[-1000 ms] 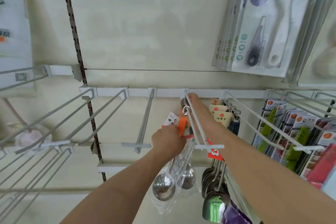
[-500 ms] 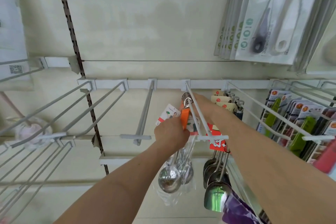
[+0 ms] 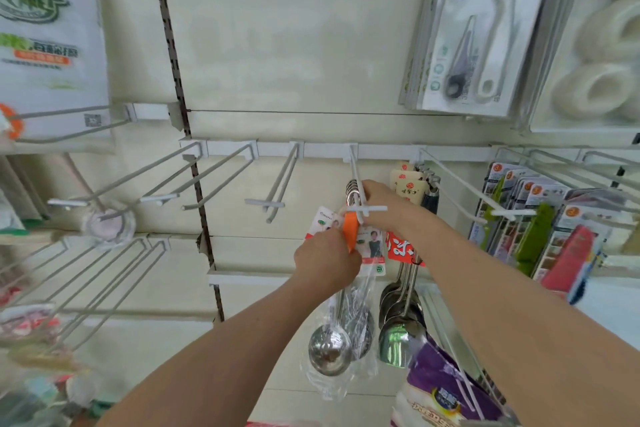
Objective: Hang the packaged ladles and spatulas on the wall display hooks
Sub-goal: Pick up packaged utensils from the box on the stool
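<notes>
The packaged ladle (image 3: 329, 350) likely handles bottom-heavy: a stiff steel bowl swinging under a slim handle, inside a thin, slippery clear bag. The safest hold is up high, at the orange grip and printed card. The bowl is round and shiny. The ladle hangs just below the tip of the white hook (image 3: 354, 166), with the left hand (image 3: 325, 262) closed round its top. The right hand (image 3: 381, 208) is at the hook; whether it grips anything I cannot tell.
</notes>
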Demonstrator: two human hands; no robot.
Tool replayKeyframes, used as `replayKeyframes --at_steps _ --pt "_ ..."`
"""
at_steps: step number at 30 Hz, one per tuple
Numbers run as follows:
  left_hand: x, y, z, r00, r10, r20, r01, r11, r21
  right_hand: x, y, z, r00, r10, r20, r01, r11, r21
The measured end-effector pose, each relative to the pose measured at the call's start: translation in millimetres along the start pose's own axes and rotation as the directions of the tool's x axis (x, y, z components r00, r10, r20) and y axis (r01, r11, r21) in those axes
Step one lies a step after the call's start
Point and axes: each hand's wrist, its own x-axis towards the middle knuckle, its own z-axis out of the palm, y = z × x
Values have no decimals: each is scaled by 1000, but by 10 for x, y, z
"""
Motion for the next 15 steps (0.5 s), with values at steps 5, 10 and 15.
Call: replayKeyframes --at_steps 5,10,15 --pt "-318 79 -74 998 -63 -2 63 997 43 -338 -61 24 1000 -19 21 18 999 44" --pt "-589 124 -160 997 -81 2 81 995 49 -592 -102 83 998 -60 26 59 998 26" --pt "-768 179 -243 994 -106 -8 106 994 36 -808 -97 71 997 -72 13 72 997 -28"
